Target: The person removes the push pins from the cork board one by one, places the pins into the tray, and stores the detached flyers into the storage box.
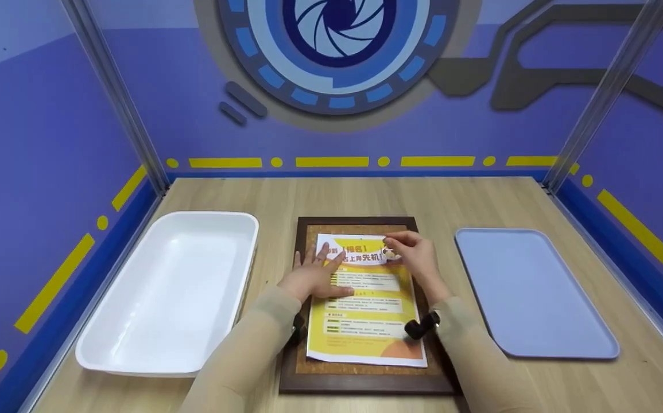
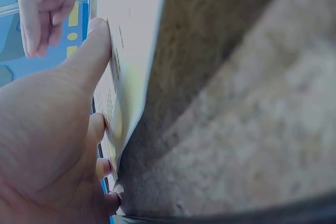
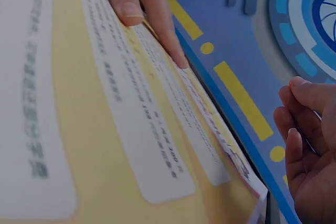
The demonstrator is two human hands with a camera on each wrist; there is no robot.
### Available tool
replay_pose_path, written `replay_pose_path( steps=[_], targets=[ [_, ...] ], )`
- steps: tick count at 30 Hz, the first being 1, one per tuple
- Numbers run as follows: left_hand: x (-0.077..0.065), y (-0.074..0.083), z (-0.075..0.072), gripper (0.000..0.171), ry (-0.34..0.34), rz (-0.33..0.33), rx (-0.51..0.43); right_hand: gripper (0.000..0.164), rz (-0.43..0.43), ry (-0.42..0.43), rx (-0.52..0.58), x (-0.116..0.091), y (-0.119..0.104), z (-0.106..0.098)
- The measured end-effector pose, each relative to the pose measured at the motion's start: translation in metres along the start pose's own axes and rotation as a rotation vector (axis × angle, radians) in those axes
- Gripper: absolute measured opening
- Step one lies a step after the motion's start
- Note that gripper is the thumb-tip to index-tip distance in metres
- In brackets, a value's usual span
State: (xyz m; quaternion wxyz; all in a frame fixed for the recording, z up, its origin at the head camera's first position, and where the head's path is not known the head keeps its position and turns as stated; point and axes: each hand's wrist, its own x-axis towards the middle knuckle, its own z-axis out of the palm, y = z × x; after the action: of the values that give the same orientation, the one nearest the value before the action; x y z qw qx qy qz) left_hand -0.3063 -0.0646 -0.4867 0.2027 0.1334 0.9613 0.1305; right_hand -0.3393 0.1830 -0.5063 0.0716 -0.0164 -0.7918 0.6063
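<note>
A yellow and white printed sheet (image 1: 365, 344) lies on a cork board (image 1: 360, 370) with a dark brown frame (image 1: 365, 384). My left hand (image 1: 314, 278) rests on its left part with fingers spread. In the left wrist view the left thumb (image 2: 94, 51) touches the paper, whose near edge stands off the cork. My right hand (image 1: 420, 258) is at the sheet's top right corner, thumb and forefinger brought together. In the right wrist view the right hand (image 3: 315, 150) has curled fingers above the paper; whether anything tiny sits between the fingertips cannot be made out.
A deep white tray (image 1: 167, 218) stands left of the board on the wooden table (image 1: 274, 195). To the right lies a flat pale blue tray (image 1: 538, 292). Blue-purple panels (image 1: 165, 97) wall in the back and both sides. Dark wrist straps (image 1: 423, 326) are on both arms.
</note>
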Motion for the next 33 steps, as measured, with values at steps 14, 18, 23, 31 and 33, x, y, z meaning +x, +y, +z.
replay_pose_path(
  steps=[14, 18, 23, 31, 33],
  targets=[
    [-0.002, 0.002, 0.001, 0.097, 0.015, 0.018, -0.037, 0.031, -0.059, 0.256, -0.021, -0.006, 0.024, -0.106],
    [-0.002, 0.001, 0.001, 0.098, 0.006, 0.012, -0.044, 0.034, -0.008, 0.338, -0.050, -0.008, 0.032, -0.138],
    [0.001, 0.000, 0.003, 0.098, 0.006, 0.002, -0.062, 0.034, 0.147, 0.389, -0.047, -0.016, 0.039, -0.176],
    [-0.002, -0.001, 0.000, 0.097, -0.002, -0.003, -0.047, 0.035, 0.341, 0.298, -0.225, -0.027, 0.054, -0.204],
    [-0.001, -0.001, 0.001, 0.097, 0.000, -0.001, -0.050, 0.037, 0.329, 0.270, -0.280, -0.027, 0.057, -0.205]
  ],
)
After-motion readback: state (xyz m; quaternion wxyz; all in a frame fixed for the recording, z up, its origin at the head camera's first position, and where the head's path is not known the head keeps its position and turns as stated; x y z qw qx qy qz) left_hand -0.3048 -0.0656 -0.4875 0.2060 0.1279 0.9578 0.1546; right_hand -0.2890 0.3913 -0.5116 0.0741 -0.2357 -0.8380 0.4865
